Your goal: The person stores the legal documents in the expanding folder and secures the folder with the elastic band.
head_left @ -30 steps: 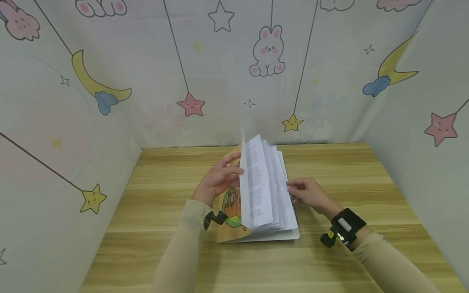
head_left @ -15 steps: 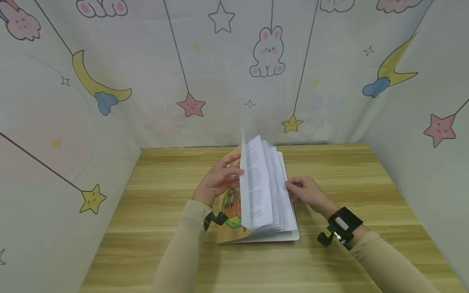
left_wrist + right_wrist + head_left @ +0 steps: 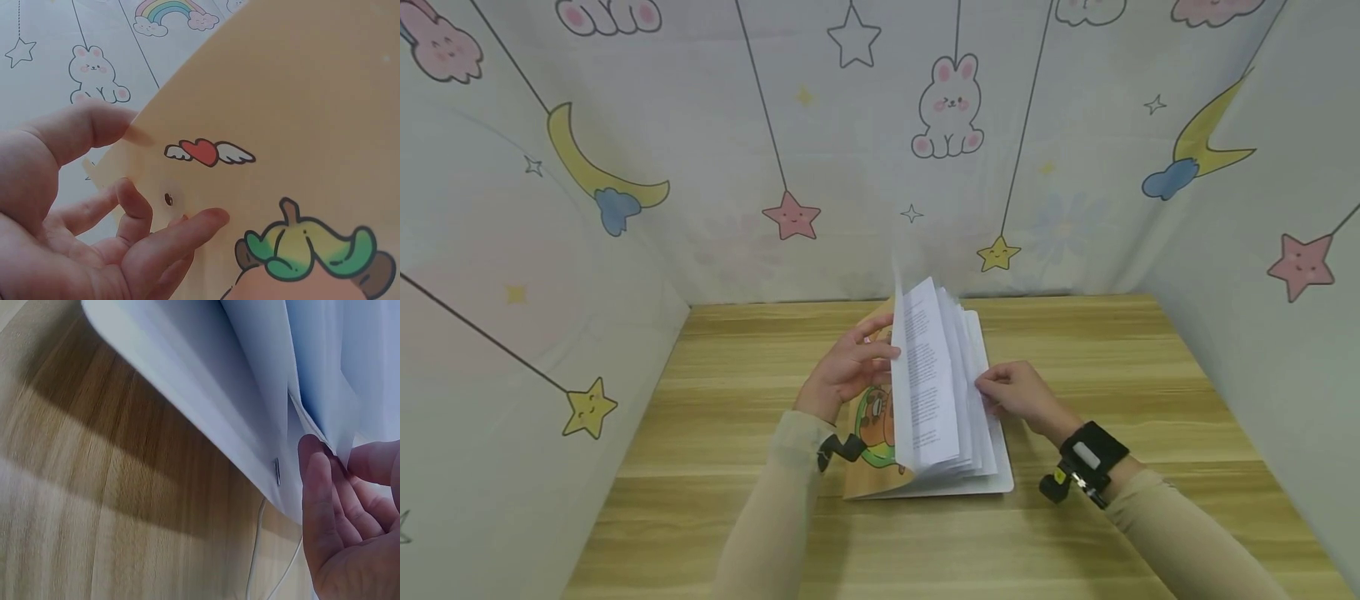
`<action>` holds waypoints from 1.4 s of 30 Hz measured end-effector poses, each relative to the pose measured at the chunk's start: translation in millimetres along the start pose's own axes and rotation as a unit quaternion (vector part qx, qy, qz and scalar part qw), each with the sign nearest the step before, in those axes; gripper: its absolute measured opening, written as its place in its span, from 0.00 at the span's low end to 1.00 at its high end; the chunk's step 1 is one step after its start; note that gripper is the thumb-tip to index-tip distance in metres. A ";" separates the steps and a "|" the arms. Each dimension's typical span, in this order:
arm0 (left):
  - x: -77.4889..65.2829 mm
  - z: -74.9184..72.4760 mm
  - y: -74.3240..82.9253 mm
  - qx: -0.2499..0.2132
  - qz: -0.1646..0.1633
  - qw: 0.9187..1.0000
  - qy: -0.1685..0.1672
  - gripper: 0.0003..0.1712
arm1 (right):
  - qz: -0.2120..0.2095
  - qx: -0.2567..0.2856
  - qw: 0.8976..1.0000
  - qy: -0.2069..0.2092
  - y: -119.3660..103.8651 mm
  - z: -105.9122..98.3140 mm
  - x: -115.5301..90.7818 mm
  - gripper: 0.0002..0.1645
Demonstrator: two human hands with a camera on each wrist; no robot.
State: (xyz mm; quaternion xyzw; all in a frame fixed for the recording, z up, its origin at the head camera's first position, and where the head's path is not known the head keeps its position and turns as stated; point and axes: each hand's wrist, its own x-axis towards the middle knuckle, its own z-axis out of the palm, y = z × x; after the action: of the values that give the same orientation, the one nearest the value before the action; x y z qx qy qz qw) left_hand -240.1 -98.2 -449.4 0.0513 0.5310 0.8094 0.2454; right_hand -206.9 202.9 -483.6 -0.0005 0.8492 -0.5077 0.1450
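Note:
A file folder with a tan cartoon cover point(image 3: 867, 479) stands partly opened on the table, its cover raised. Printed paper sheets point(image 3: 928, 375) fan out inside it. My left hand point(image 3: 842, 367) holds the raised cover at its free edge; in the left wrist view the thumb goes over the edge and the fingers point(image 3: 200, 234) lie on the outer face, near a winged heart point(image 3: 201, 153). My right hand point(image 3: 1021, 393) pinches the right edge of some inner leaves point(image 3: 325, 434) between thumb and fingertips. Below them lies the white back cover point(image 3: 187, 394), flat on the table.
The wood-grain table point(image 3: 737, 400) is bounded by patterned cloth walls point(image 3: 865, 150) at the back and both sides. A thin white cord point(image 3: 256, 550) hangs from the folder's edge in the right wrist view. Both wrists wear black straps point(image 3: 1093, 454) with small devices.
My right hand has moved left, drawing the pinched leaf edges with it, and more of the back cover's inside shows. My left hand and the raised cover stay put.

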 end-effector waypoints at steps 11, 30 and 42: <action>-0.1 2.2 -0.1 -0.008 -0.004 1.000 -0.003 0.42 | 0.008 -0.016 1.000 -0.010 -1.9 4.0 1.7 0.15; 4.7 11.5 -1.4 0.007 -0.024 1.000 0.005 0.41 | 0.019 -0.012 0.999 -0.026 8.4 -0.4 1.1 0.16; 11.5 22.6 -9.1 0.061 -0.032 0.998 0.014 0.44 | 0.030 0.015 0.999 -0.024 17.1 -3.8 -2.2 0.17</action>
State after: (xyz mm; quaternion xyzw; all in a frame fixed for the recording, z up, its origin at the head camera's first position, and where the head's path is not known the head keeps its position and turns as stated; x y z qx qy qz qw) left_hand -239.3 -71.3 -449.7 0.0381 0.5837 0.7681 0.2604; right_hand -203.2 214.8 -496.2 0.0152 0.8377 -0.5153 0.1801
